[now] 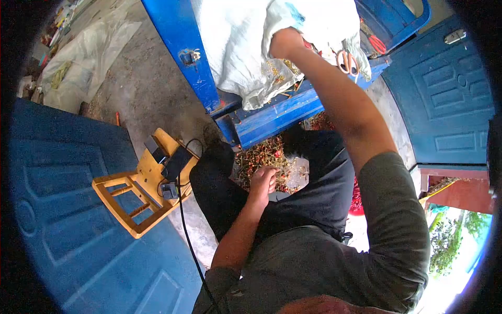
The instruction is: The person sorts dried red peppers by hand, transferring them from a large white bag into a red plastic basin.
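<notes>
My right hand [285, 44] reaches into the folds of a white woven sack [230, 52], and the cloth hides its fingers. The sack lies on a blue metal truck bed or frame [282, 112], with dry stems and bits on its lower fold. Close to my right forearm lie scissors with pale orange handles [347, 64]. My left hand [263, 183] is held over my lap with its fingers curled closed; whether anything is in them is hidden. Below it, between my legs, spreads a heap of small dry stems with red bits [261, 157].
A wooden chair [138, 206] carrying black devices and a cable [184, 220] stands at my left. Red-handled scissors [377, 44] lie at the upper right. Blue panelled doors [68, 209] are on both sides. Plastic sheeting [99, 63] covers the floor at upper left.
</notes>
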Demonstrator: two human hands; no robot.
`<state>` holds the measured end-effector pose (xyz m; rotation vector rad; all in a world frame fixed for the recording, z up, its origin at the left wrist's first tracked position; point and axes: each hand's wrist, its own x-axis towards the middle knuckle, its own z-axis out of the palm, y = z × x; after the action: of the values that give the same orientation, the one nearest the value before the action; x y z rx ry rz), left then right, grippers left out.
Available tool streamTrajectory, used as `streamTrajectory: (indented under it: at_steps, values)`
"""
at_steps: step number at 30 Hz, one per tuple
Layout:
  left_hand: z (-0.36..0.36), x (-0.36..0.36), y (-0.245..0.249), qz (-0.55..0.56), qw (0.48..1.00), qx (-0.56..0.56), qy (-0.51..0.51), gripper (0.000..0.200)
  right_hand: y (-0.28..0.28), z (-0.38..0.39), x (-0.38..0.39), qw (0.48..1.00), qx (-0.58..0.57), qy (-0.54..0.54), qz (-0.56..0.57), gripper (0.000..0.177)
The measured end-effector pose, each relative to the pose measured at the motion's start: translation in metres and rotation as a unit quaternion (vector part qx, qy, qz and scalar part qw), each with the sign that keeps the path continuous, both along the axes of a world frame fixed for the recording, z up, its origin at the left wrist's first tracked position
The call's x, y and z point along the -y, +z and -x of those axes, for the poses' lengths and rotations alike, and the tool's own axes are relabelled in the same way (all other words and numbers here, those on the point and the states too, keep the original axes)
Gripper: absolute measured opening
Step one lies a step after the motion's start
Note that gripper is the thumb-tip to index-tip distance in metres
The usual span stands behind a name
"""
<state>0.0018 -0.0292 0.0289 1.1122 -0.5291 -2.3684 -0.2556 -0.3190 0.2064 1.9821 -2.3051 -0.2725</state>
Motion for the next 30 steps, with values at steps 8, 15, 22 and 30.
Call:
streamTrajectory:
  at_steps: [8, 15, 22, 30]
  values:
    - [-0.006, -0.001, 0.003, -0.013, 1.0, 0.006, 0.008, 0.012, -0.04, 0.001, -0.068, 0.953, 0.107, 0.137, 0.248, 0.023]
    - [-0.003, -0.005, -0.001, 0.007, 1.0, 0.008, -0.005, 0.012, -0.018, 0.015, -0.102, 0.903, 0.283, 0.258, 0.196, 0.037]
    - [-0.004, -0.008, -0.007, -0.001, 1.0, 0.023, -0.007, 0.011, -0.005, 0.044, -0.136, 0.806, 0.524, 0.022, 0.275, 0.024]
    - [-0.002, -0.01, -0.012, 0.009, 1.0, 0.015, -0.005, 0.011, -0.032, 0.079, -0.153, 0.781, 0.539, -0.188, 0.253, 0.026]
